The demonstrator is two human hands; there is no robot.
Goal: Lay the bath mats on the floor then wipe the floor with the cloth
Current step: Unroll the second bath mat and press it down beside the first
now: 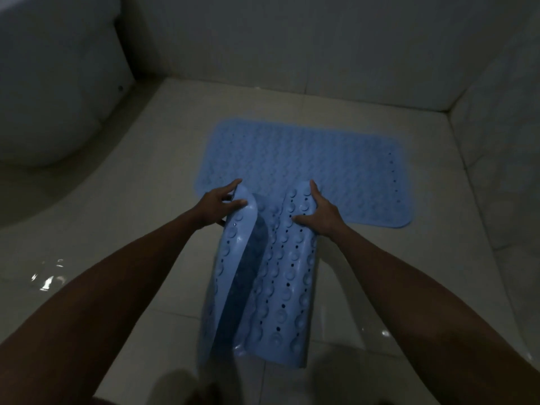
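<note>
One blue bath mat [306, 168] lies flat on the pale tiled floor near the far wall. A second blue bath mat [280, 282], curled into a trough with its suction cups facing up, hangs in front of me between both hands. My left hand [217, 207] grips its left upper edge. My right hand [320, 213] grips its right upper edge, thumb pressed on the cupped side. The held mat's far end overlaps the near edge of the flat mat in view. No cloth is visible.
A white toilet [52, 92] stands at the left. Tiled walls [321, 48] close off the back and the right side. The floor [394, 273] is glossy, with bright reflections at left and lower right. The room is dim.
</note>
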